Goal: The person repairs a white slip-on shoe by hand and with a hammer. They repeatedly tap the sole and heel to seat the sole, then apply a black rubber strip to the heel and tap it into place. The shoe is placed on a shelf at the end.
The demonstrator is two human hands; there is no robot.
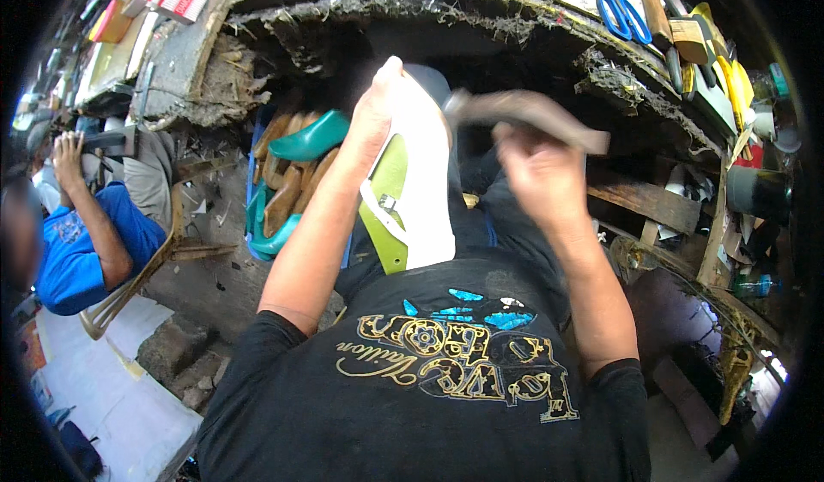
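A white shoe upper [429,199] on a lime-green shoe last [392,169] stands lengthwise before my chest, its grey rounded end [427,80] farthest from me. My left hand [379,109] is closed round its far left side, fingers partly hidden. My right hand [536,169], smeared by motion, grips a hammer [536,115] by its brown wooden handle. The hammer's blurred head is close beside the shoe's far right edge; whether they touch I cannot tell.
A blue crate [257,143] of wooden and green shoe lasts [311,136] stands left of my arm. The ragged-edged bench [343,6] curves ahead, with blue-handled scissors [623,17] at its right. A co-worker in a blue shirt [103,242] sits at left.
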